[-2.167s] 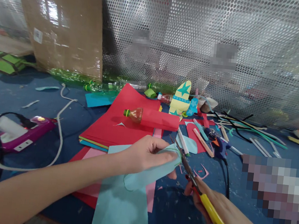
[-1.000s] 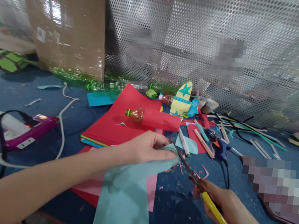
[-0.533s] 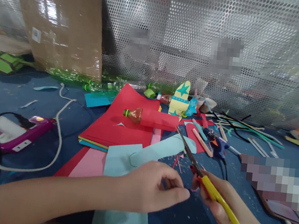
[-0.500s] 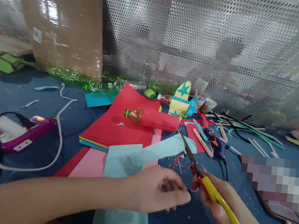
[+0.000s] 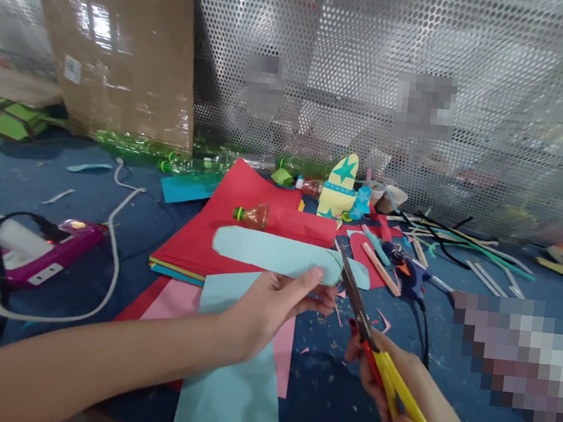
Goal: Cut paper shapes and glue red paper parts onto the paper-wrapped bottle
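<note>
The strip (image 5: 272,251) of pale blue paper is held by its right end in the left hand (image 5: 277,301), pinched with the thumb on top and the fingers underneath. It is raised in front of the bottle (image 5: 257,216), and its rounded left end is seen over the red stack (image 5: 190,245). A dark line is drawn near its edge. By the right hand (image 5: 417,380) the scissors (image 5: 358,306) are gripped at their yellow handles, the fingers being curled round them. The blades are pointed up and to the left, at the right end of the strip; whether paper is caught between them cannot be told.

Below the left hand, a pale blue sheet (image 5: 230,387) is laid partly over pink paper (image 5: 283,365). The bottle is wrapped in red and laid on its side, its green cap (image 5: 237,213) turned left. Paper scraps (image 5: 384,321) are scattered beside the scissors on the blue table (image 5: 331,411). Farther right, a glue gun (image 5: 414,279) is seen near a pink stick (image 5: 381,268); at the back, cardboard (image 5: 117,53) is propped against the mesh (image 5: 358,51)
</note>
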Motion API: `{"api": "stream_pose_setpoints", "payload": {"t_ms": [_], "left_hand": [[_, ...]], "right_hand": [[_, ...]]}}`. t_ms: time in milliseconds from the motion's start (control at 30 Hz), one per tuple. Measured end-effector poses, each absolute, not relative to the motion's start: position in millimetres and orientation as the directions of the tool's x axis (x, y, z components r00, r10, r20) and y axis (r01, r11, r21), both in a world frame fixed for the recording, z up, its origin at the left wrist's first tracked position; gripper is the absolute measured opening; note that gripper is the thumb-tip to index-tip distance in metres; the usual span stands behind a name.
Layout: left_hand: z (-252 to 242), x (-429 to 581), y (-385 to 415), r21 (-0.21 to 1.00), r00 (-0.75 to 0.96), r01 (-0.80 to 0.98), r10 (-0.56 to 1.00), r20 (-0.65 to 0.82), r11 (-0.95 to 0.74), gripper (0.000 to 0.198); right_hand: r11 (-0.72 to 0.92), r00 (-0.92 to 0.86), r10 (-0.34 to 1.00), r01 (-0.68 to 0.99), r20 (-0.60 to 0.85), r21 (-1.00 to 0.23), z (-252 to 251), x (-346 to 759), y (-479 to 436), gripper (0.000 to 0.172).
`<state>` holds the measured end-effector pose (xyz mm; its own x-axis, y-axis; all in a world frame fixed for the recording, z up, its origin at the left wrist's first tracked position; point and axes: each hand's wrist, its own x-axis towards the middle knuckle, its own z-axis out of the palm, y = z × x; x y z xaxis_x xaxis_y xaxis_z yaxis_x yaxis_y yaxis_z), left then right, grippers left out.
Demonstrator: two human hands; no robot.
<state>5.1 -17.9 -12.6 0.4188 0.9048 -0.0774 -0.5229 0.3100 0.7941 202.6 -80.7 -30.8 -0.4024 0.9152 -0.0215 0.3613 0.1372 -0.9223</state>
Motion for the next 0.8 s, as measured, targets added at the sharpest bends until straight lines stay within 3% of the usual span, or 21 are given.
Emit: {"api": "stream_pose_setpoints", "payload": {"t_ms": [200,433,800], "left_hand": [[-12.5,6.1,-15.4,0.836,0.382,-0.480,0.921,-0.076,0.268,0.023],[-13.7,7.5,-15.7,0.839,0.445,-0.459,0.893,-0.068,0.293,0.020],[-12.1,8.0,-18.5,0.838,0.467,-0.450,0.881,-0.074,0.310,0.022]], "right_hand": [[0.279,-0.471,0.881,0.441,0.045,-0.853,-29.3,206.3,-81.1,0.083],[0.538,-0.503,0.819,0.511,0.275,-0.671,-45.4,217.7,-86.3,0.070],[0.536,-0.487,0.834,0.601,0.260,-0.594,-57.7,223.8,-90.4,0.078]]}}
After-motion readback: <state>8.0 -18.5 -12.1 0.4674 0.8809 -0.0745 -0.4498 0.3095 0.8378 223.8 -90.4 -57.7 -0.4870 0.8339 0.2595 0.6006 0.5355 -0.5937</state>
